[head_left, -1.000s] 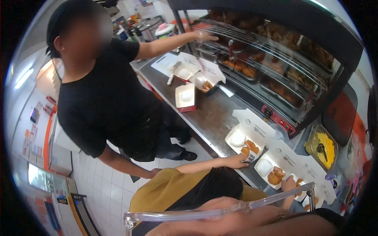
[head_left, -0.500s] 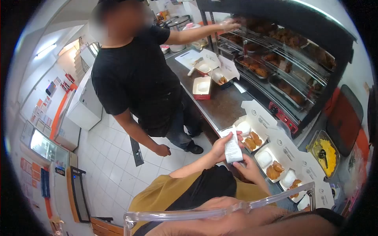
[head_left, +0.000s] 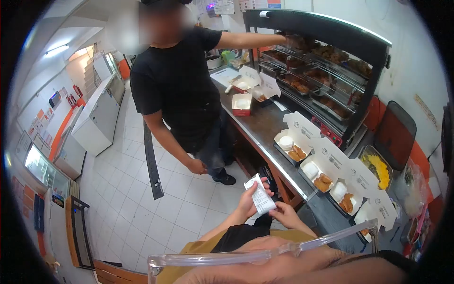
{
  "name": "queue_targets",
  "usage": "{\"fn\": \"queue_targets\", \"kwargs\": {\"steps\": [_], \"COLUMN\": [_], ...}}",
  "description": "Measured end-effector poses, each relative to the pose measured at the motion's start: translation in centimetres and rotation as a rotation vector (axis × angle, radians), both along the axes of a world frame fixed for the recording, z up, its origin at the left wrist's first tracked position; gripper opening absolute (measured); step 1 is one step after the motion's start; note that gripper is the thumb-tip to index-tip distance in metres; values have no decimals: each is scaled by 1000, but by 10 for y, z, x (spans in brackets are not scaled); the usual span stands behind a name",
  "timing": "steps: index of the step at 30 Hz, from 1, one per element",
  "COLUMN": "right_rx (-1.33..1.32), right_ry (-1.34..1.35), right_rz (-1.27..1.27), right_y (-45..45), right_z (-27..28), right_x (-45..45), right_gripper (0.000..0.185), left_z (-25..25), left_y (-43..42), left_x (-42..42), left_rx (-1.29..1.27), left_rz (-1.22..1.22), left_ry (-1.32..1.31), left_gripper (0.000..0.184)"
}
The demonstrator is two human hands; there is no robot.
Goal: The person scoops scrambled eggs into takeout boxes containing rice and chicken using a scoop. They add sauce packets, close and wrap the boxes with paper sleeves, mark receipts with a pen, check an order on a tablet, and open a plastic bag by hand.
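A white printed receipt (head_left: 262, 198) is held out low in front of my body, its print facing up. My left hand (head_left: 246, 202) is closed around its left side, with the thumb on the face and the fingers behind. At the receipt's lower right corner, my right hand (head_left: 287, 216) pinches the paper between thumb and fingers. To the right of my hands, several open meal boxes stand in a row on the counter, the nearest visible ones holding white rice (head_left: 309, 170) and fried chicken (head_left: 323, 182).
A co-worker in a black shirt (head_left: 175, 80) stands ahead, one arm reaching into the glass food warmer (head_left: 326, 71) full of fried chicken. More open boxes (head_left: 241, 104) sit farther along the counter (head_left: 257, 124). A tub of yellow food (head_left: 382, 173) stands at right.
My hands and the receipt have moved left and down, away from the boxes in view. The camera view has shifted. The co-worker's hand has gone deeper into the warmer.
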State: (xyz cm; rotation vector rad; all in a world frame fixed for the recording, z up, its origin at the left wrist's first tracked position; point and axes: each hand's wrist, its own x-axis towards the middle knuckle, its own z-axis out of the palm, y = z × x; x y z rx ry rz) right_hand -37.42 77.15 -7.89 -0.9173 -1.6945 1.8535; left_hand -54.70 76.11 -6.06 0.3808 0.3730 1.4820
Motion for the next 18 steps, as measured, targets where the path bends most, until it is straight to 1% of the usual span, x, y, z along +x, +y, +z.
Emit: {"fn": "queue_targets", "kwargs": {"steps": [1, 4, 5, 8, 10, 13, 15, 16, 18], "right_rx": [82, 147, 129, 100, 62, 54, -27, -26, 14], "right_ry": [6, -82, 7, -18, 25, 16, 71, 70, 99], "right_rz": [6, -17, -87, -132, -149, -156, -185, -189, -224], "right_y": [-7, -22, -30, -40, -40, -37, -34, -32, -29], "right_z": [-1, 8, 17, 27, 25, 27, 32, 33, 32], "right_x": [2, 10, 11, 32, 49, 81, 105, 119, 151], "right_gripper": [24, 23, 23, 23, 22, 22, 17, 17, 17], "left_z": [-1, 7, 12, 17, 21, 22, 26, 29, 30], "left_y": [-7, -22, -24, -22, -19, -6, 5, 13, 27], "left_x": [4, 18, 22, 36, 50, 80, 106, 120, 149], "left_rx": [-19, -52, -42, -17, -37, -17, -5, -4, -81], "left_rz": [-6, -23, -9, 13, 24, -22, -77, -81, -78], "left_ry": [-7, -9, 18, 57, 79, 58, 23, 22, 15], "left_gripper": [39, 38, 38, 37, 37, 36, 36, 36, 38]}}
